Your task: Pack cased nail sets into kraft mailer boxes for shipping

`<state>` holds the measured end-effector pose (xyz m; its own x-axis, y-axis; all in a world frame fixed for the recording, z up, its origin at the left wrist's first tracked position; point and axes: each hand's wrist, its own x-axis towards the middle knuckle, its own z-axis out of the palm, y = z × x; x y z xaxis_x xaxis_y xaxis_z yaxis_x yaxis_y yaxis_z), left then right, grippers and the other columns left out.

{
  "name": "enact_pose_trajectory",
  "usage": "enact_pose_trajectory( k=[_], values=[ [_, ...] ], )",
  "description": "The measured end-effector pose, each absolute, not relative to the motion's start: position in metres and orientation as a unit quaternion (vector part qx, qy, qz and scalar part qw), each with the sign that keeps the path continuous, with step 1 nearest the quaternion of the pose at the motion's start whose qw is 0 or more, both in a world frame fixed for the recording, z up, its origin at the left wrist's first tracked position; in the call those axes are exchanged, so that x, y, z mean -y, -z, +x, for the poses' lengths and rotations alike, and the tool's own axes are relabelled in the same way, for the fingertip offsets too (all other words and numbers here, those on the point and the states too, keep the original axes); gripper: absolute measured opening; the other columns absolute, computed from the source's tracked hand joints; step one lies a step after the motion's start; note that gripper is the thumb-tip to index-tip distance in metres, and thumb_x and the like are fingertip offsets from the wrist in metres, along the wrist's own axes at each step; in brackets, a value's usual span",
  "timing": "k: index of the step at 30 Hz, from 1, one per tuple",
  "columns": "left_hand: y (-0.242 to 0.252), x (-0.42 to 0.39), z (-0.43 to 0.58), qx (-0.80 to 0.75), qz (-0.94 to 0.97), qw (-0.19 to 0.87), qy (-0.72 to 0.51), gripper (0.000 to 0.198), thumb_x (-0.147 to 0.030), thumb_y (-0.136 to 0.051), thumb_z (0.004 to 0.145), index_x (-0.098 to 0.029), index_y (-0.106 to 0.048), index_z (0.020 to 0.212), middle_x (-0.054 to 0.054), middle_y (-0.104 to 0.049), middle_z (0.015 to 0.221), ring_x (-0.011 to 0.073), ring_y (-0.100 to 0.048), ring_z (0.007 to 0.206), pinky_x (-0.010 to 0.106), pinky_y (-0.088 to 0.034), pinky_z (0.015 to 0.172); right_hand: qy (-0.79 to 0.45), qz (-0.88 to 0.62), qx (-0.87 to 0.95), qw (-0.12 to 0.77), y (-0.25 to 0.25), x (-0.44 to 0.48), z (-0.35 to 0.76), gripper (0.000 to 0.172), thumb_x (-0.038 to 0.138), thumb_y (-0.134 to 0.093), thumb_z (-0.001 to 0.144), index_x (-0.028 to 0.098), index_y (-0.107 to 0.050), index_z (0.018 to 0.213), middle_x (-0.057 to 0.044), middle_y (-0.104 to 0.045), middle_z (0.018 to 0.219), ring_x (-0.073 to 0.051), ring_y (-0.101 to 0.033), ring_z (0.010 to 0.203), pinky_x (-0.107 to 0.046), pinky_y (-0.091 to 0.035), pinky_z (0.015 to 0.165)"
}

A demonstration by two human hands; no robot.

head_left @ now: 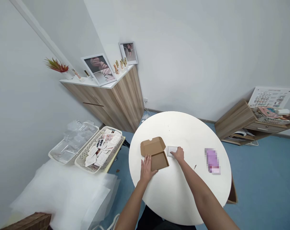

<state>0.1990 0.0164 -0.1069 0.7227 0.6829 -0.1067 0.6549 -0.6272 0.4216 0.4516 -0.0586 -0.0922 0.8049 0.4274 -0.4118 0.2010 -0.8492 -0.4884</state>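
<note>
An open brown cardboard box [159,160] lies on the round white table [183,195], its lid folded back toward the far side. My left hand [148,169] rests on the box's near left edge with the fingers stretched out. Just right of the box is a small flat white packet [171,149]; what it contains I cannot make out. My right hand [179,154] grips the packet's right side between thumb and fingers. The inside of the box shows bare brown card.
A blurred purple item [212,160] lies on the table's right side. Left of the table stand a basket of printed cards [87,167] and a bin of clear plastic packaging [54,156], with white sheets [61,188] nearer me. A wooden cabinet [125,99] stands behind.
</note>
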Motion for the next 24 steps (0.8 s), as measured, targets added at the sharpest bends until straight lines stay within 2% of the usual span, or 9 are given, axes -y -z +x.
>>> enact_pose_trajectory(
  k=[3, 6, 10, 14, 17, 20, 24],
  values=[
    [0.106, -0.018, 0.200, -0.371, 0.899, 0.231, -0.031, 0.100, -0.041, -0.067, 0.072, -0.019, -0.011, 0.151, 0.015, -0.027, 0.155, 0.0327, -0.018, 0.145, 0.058, -0.011, 0.116, -0.288, -0.909, 0.170, 0.247, 0.089, 0.060, 0.456, 0.043, 0.033, -0.066, 0.070, 0.018, -0.052, 0.108, -0.012, -0.064, 0.105, -0.027, -0.062, 0.097, -0.033, -0.046, 0.076],
    [0.105, -0.017, 0.200, -0.371, 0.897, 0.240, -0.033, 0.101, -0.042, -0.069, 0.071, -0.019, -0.011, 0.151, 0.015, -0.026, 0.156, 0.0326, -0.017, 0.145, 0.057, -0.009, 0.116, -0.254, -0.900, 0.175, 0.307, 0.079, 0.063, 0.459, 0.032, 0.033, -0.058, 0.075, 0.022, -0.052, 0.105, -0.007, -0.066, 0.098, -0.024, -0.062, 0.090, -0.032, -0.045, 0.074],
    [0.105, -0.016, 0.199, -0.366, 0.891, 0.267, -0.043, 0.102, -0.042, -0.069, 0.070, -0.018, -0.012, 0.151, 0.016, -0.025, 0.156, 0.0341, -0.014, 0.145, 0.057, -0.009, 0.116, -0.192, -0.867, 0.185, 0.421, 0.057, 0.066, 0.452, 0.036, 0.044, -0.053, 0.077, 0.024, -0.051, 0.106, -0.007, -0.065, 0.103, -0.023, -0.060, 0.093, -0.032, -0.045, 0.077],
    [0.106, -0.014, 0.195, -0.339, 0.890, 0.298, -0.059, 0.103, -0.041, -0.070, 0.069, -0.017, -0.012, 0.151, 0.016, -0.024, 0.156, 0.0339, -0.014, 0.146, 0.055, -0.017, 0.116, -0.244, -0.802, 0.249, 0.484, 0.046, 0.066, 0.428, 0.037, 0.047, -0.058, 0.073, 0.024, -0.052, 0.101, -0.005, -0.067, 0.095, -0.023, -0.060, 0.089, -0.032, -0.046, 0.076],
    [0.105, -0.006, 0.191, -0.328, 0.887, 0.319, -0.061, 0.107, -0.038, -0.071, 0.067, -0.017, -0.009, 0.151, 0.014, -0.023, 0.157, 0.0324, -0.013, 0.146, 0.051, -0.025, 0.115, -0.313, -0.773, 0.299, 0.463, 0.051, 0.072, 0.405, 0.030, 0.040, -0.060, 0.072, 0.024, -0.052, 0.096, -0.002, -0.067, 0.086, -0.021, -0.061, 0.083, -0.031, -0.047, 0.073],
    [0.105, 0.009, 0.186, -0.326, 0.883, 0.330, -0.073, 0.111, -0.035, -0.071, 0.067, -0.018, -0.001, 0.152, 0.013, -0.020, 0.158, 0.0308, -0.012, 0.146, 0.050, -0.026, 0.115, -0.360, -0.789, 0.330, 0.373, 0.062, 0.085, 0.381, 0.023, 0.029, -0.062, 0.070, 0.024, -0.052, 0.089, 0.000, -0.067, 0.083, -0.020, -0.062, 0.080, -0.029, -0.045, 0.070],
    [0.106, 0.029, 0.180, -0.314, 0.884, 0.334, -0.097, 0.114, -0.035, -0.070, 0.070, -0.023, 0.010, 0.151, 0.012, -0.014, 0.160, 0.0301, -0.014, 0.146, 0.052, -0.026, 0.115, -0.339, -0.832, 0.347, 0.268, 0.072, 0.102, 0.353, 0.023, 0.023, -0.065, 0.070, 0.024, -0.053, 0.090, 0.000, -0.066, 0.088, -0.019, -0.063, 0.084, -0.027, -0.042, 0.070]
  ],
)
